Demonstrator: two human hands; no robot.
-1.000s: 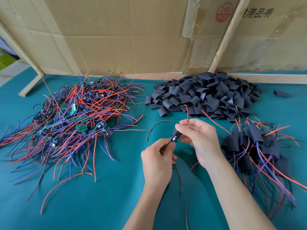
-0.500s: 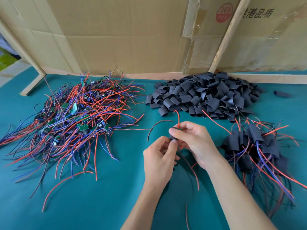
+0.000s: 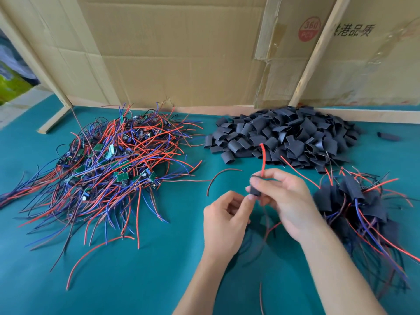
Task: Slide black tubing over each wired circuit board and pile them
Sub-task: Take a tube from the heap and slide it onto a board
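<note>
A black tube (image 3: 255, 191) sits between both hands above the middle of the teal table (image 3: 145, 280), pinched by the right hand (image 3: 285, 201) between thumb and fingers. A red wire (image 3: 262, 159) rises straight out of its top, and more wires hang from below it toward the table. The board inside cannot be seen. The left hand (image 3: 223, 220), fingers curled, touches the tube's lower end with thumb and forefinger; motion blur hides whether it really pinches the tube or a wire there.

Just right of the right hand lies the pile of finished pieces (image 3: 361, 205), black sleeves with red, blue and black wires trailing toward the near edge. Behind the hands, against the far edge, is a heap of loose tubes (image 3: 286, 135). One stray tube (image 3: 387, 136) lies apart to its right. On the left is a big tangle of bare boards (image 3: 113, 164), green with red, blue and black leads. Cardboard (image 3: 181, 53) stands along the back.
</note>
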